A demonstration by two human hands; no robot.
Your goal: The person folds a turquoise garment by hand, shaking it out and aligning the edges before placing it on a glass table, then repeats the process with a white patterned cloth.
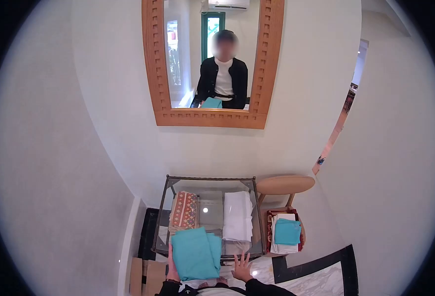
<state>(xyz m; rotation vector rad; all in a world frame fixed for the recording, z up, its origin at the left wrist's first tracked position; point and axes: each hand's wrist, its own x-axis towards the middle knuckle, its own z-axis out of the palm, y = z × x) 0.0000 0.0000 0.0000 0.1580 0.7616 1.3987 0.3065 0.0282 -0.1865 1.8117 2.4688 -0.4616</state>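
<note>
- Left hand [172,269]: gripping the teal cloth [195,254] by its left edge, most fingers hidden behind it.
- Right hand [242,270]: fingers spread, near the cloth's right side, by the tabletop [212,177]'s near edge.
- Teal cloth: at the tabletop's near left, hiding the patterned cloth [184,209]'s near end.
- White cloth [237,217]: right.
- Between these: a grey-green patch [211,227], hard to make out.
- Chair [286,185]: far right, seat mostly covered.

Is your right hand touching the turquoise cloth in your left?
Apart. The head view shows the right hand with its fingers spread, and a clear gap between it and the turquoise cloth.
</note>
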